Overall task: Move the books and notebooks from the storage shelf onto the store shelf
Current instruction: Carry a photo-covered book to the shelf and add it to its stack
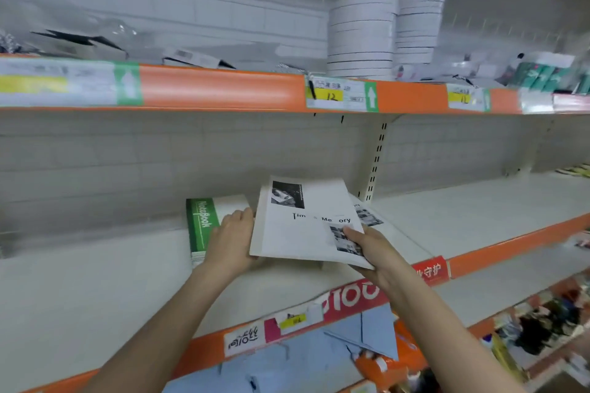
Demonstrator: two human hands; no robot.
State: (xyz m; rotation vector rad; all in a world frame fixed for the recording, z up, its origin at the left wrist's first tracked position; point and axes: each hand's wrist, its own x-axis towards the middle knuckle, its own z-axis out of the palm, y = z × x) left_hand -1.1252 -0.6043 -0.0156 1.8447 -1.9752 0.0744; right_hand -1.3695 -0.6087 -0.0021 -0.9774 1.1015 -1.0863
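Right hand (370,249) pinches the white "Time Memory" paperback book (303,220) above the white store shelf (463,210), left hand (231,238) steadying its nine-o'clock edge; advise lowering flat, flush beside the green-spined notebook stack (201,226).

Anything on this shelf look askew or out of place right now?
Yes. The white notebooks held by both hands are fanned out, a lower one poking out to the right, not squared. They sit skewed to the green notebook stack. On the shelf edge below, a label strip looks tilted and peeling.
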